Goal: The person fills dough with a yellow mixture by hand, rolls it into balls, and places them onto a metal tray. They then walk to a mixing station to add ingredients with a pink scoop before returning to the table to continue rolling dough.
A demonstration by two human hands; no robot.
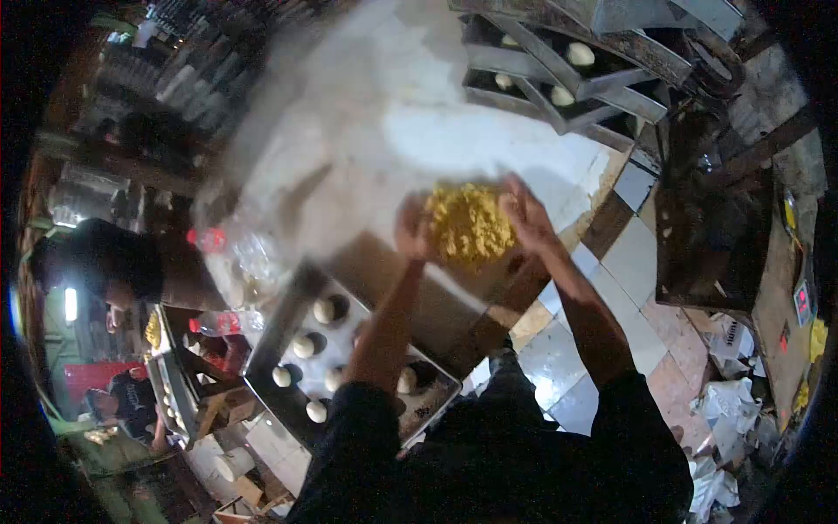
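Far left of the hands, another person is dark and mostly cut off by the lens edge. Two clear bottles with red caps are blurred beside them. Below the left hand, a metal tray holds six dough balls that can be counted; the left forearm crosses the tray and may hide more. The left hand is cupped, palm inward, pressed against the left side of the yellow crumbly dough mass. The right hand mirrors it on the right side, fingers spread narrow. The one mass sits clamped between both palms on the floured table, whose far part is smeared by motion blur. Up right of the right hand, a metal rack shows about four dough pieces, partly hidden behind bars. Crumpled paper lies lower right on the tiled floor.
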